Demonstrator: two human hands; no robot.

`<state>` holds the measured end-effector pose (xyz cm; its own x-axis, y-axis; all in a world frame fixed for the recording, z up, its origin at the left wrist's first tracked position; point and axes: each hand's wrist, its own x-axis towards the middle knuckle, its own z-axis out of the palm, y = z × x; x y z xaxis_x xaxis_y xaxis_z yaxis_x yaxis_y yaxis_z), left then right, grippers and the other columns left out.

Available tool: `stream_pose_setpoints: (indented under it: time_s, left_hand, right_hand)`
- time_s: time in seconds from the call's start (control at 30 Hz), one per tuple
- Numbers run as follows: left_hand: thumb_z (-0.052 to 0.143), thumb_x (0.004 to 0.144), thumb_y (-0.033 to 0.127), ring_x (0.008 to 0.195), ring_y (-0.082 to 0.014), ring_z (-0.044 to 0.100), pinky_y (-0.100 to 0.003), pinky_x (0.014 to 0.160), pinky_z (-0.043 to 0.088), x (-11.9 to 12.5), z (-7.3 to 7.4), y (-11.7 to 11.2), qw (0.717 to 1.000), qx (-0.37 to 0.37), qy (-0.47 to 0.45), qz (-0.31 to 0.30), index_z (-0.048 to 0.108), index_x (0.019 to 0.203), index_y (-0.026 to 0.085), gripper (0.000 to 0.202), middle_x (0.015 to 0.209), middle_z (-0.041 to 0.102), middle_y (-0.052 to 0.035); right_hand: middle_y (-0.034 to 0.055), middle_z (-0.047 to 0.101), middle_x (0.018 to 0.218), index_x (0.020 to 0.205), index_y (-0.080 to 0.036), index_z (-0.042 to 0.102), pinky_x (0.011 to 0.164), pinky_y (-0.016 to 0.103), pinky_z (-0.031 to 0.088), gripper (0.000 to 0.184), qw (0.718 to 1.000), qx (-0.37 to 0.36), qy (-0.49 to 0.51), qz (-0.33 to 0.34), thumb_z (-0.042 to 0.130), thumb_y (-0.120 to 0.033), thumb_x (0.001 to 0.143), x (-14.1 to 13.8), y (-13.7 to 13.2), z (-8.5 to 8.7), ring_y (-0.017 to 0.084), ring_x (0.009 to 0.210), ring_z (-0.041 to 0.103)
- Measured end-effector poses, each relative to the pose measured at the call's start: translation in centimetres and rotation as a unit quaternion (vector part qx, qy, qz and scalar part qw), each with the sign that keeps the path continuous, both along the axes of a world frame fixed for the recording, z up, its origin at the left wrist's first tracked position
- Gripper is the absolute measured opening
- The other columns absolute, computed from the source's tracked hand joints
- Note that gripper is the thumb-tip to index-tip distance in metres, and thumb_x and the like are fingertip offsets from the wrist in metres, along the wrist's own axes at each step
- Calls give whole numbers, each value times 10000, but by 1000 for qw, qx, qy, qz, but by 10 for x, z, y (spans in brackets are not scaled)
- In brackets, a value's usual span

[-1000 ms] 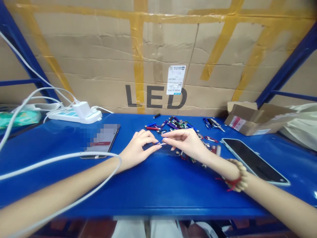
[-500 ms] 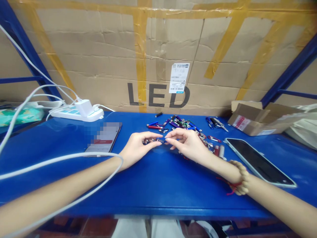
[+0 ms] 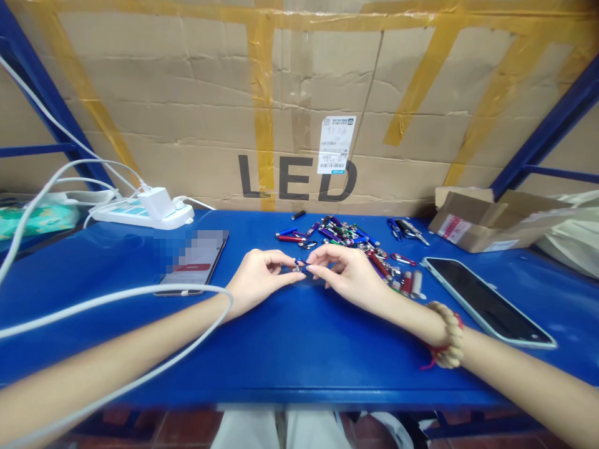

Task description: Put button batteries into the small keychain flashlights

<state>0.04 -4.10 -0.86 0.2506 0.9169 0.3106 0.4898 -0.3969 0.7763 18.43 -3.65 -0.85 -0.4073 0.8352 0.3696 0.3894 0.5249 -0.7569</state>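
Observation:
My left hand and my right hand meet over the middle of the blue table. Both pinch a small blue and silver piece between thumb and fingertips, just above the tabletop. Behind and to the right of my right hand lies a pile of several small coloured keychain lights in blue, purple, red and green. A bead bracelet sits on my right wrist.
A phone with a lit screen lies left of my hands, a second phone with a dark screen at right. A white power strip and white cables occupy the left. An open cardboard box stands back right; a large carton wall marked LED stands behind.
Both hands stay together at the table's middle, fingers shifting slightly on the small piece. The view has shifted a little.

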Motion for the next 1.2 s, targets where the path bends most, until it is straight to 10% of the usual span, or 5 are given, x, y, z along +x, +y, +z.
stream_pose_setpoints:
  time_s: [0.4,0.63,1.2]
  left_hand:
    - [575,770,336,541,-89,417,-219,507,341,-1,-3,0,998,44,30,-25,713,834,164,230,710,577,-17]
    - [569,798,252,530,-83,422,-217,523,356,-5,-7,1,988,131,78,-33,715,878,173,183,693,556,-3]
    - [589,808,173,656,-86,550,-171,575,435,-7,-7,-1,954,273,97,-77,701,901,178,146,788,622,-21]
  right_hand:
    - [2,652,668,774,-165,612,539,198,497,97,1000,10,-17,-7,595,-195,683,0,0,0,103,571,607]
    - [43,674,675,956,-114,658,542,238,525,352,996,-86,18,34,610,-397,751,2,3,-3,119,530,617]
    - [-37,597,568,855,-109,653,442,136,444,312,957,-260,32,121,704,-360,676,0,2,-1,34,448,507]
